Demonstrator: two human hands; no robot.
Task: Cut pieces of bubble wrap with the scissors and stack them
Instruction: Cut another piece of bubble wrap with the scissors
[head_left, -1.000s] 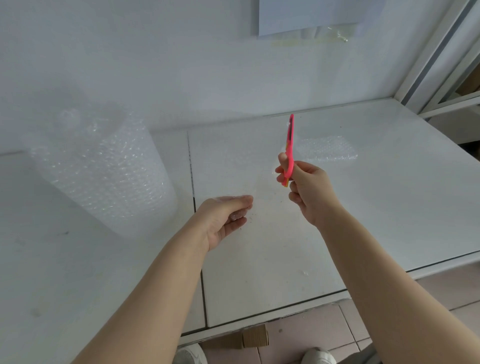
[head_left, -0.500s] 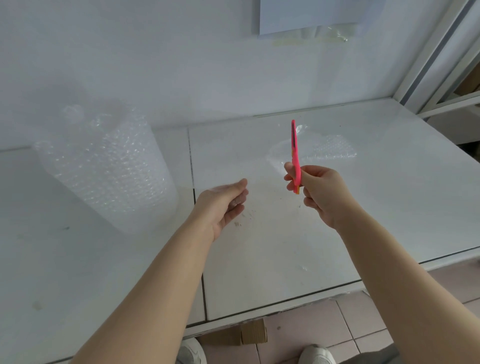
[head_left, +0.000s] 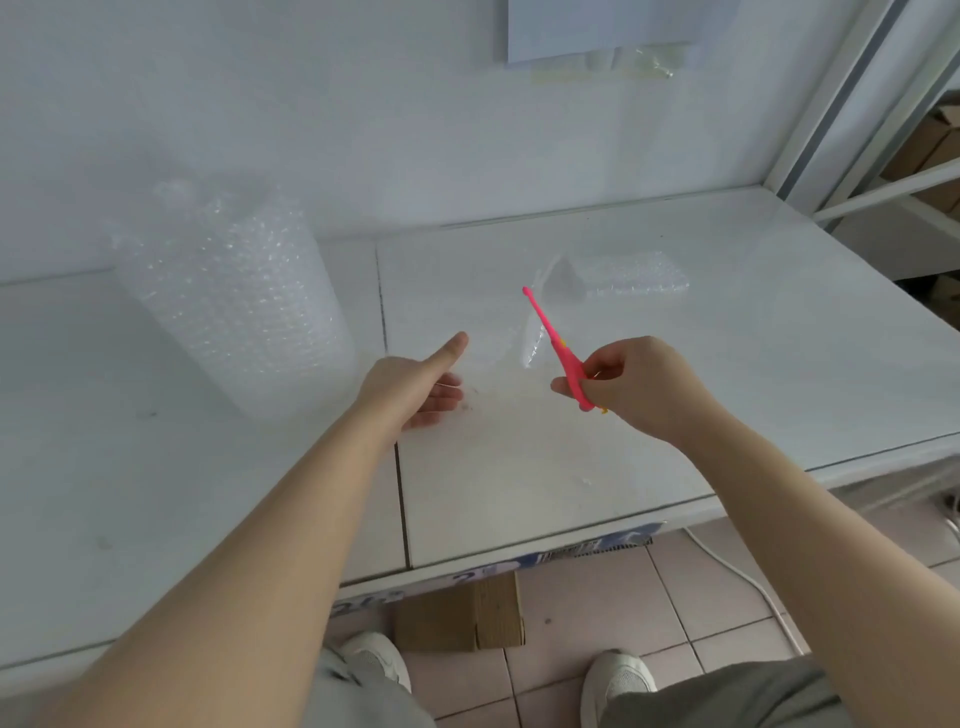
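Observation:
A big upright roll of clear bubble wrap (head_left: 234, 301) stands on the white table (head_left: 727, 374) at the left. A small stack of cut bubble wrap pieces (head_left: 641, 273) lies at the back right. My right hand (head_left: 636, 387) grips the handles of pink scissors (head_left: 545, 327); the blades are together and point up and to the left. My left hand (head_left: 423, 384) hovers over the table centre, thumb stretched out, fingers relaxed and holding nothing. A thin clear piece of wrap (head_left: 532, 345) shows faintly by the blades; whether it lies on the table or is in the air is unclear.
A seam (head_left: 392, 415) splits the table into two tops. A metal shelf frame (head_left: 852, 130) rises at the right, and a paper sheet (head_left: 597, 31) hangs on the wall. Below the front edge are a cardboard box (head_left: 462, 616), floor tiles and my shoes.
The scissors have tilted from upright to leaning left as my right hand dropped. My left hand has turned with the thumb out. A loose clear piece now shows between my hands.

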